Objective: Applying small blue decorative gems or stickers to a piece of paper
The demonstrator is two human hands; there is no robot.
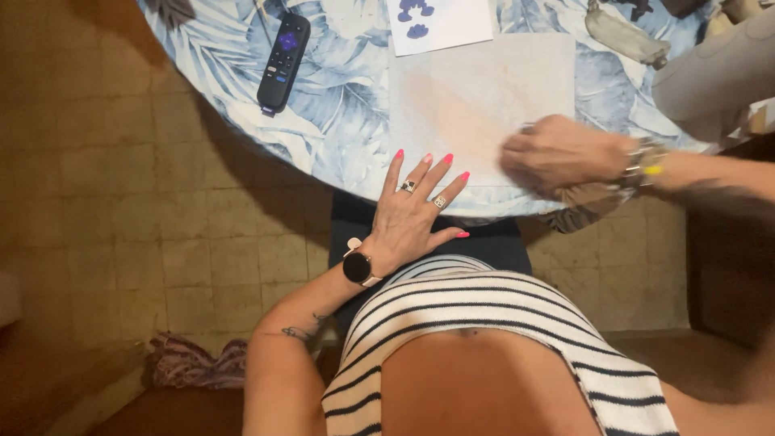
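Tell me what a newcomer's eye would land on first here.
The left hand with bright pink nails and rings lies flat, fingers spread, on the near edge of the pale square cloth on the blue leaf-patterned tablecloth. The blurred right hand presses the cloth's right side. A black remote control lies upper left.

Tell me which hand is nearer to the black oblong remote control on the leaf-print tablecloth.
Left. The left hand lies flat on the table edge, below and right of the black oblong remote control. The right hand is farther right, on the pale cloth.
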